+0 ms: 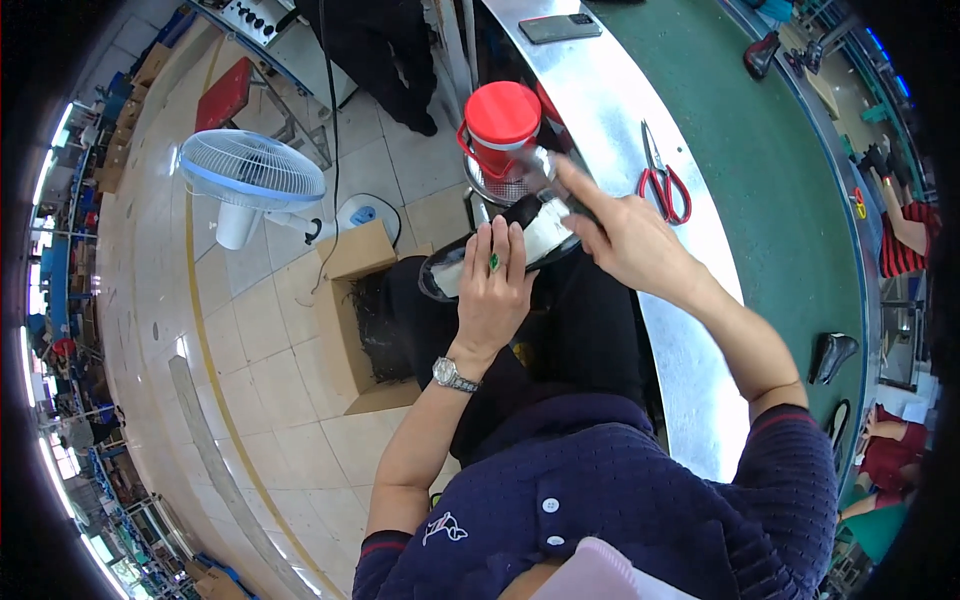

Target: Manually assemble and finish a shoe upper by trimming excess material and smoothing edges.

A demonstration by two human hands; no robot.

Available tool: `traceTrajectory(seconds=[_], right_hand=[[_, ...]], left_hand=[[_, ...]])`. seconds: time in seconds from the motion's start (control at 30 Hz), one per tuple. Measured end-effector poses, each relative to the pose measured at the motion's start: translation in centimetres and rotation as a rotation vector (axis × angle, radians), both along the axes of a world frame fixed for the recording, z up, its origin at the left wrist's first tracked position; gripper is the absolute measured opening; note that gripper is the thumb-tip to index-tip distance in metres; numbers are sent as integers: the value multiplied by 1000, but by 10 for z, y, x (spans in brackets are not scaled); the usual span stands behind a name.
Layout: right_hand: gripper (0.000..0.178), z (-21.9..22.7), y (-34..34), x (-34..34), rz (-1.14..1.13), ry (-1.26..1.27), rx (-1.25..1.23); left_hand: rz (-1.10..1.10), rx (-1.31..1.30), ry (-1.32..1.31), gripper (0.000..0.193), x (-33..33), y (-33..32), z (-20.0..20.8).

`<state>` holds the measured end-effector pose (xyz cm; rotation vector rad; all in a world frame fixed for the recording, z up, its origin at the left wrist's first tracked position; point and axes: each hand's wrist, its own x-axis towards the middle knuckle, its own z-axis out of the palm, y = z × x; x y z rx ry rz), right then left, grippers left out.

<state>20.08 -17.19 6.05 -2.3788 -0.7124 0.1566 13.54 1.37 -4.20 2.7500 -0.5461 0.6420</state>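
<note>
A black shoe (546, 232) lies across my lap with its pale, whitish underside facing up. My left hand (490, 275) grips it near its left end, with the fingers laid over the pale surface. A green-stoned ring and a wristwatch (455, 375) are on that hand and wrist. Above the shoe's right end, my right hand (635, 240) is closed round a metal hand tool (540, 170). The tool is smeared by motion, so I cannot tell its exact kind. Whether it touches the shoe is unclear.
Red-handled scissors (664, 190) and a phone (560, 28) lie on the metal bench edge (690, 330), beside a green conveyor belt (760, 200) carrying shoes. A red lidded bucket (502, 115) stands ahead. An open cardboard box (345, 340) and a fan (250, 170) are to the left.
</note>
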Motion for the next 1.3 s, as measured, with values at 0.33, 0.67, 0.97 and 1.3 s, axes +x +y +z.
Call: traceTrajectory(seconds=[0.33,0.67,0.97,1.3], right_hand=[[56,-22,0,1,-142,91,21],[59,-28,13,0,-6,32,-244],[60,-20,21,-4,17,-53,-282],[64,-13,31,-7,72,-44,-396]], left_hand=[[51,-2,-22,61,2,-5,0],[83,-52,-8,60,5,-11,-1],[101,-15,-66,51,5,-13,-11],[107,-81,-118,22,6,-14,-14]])
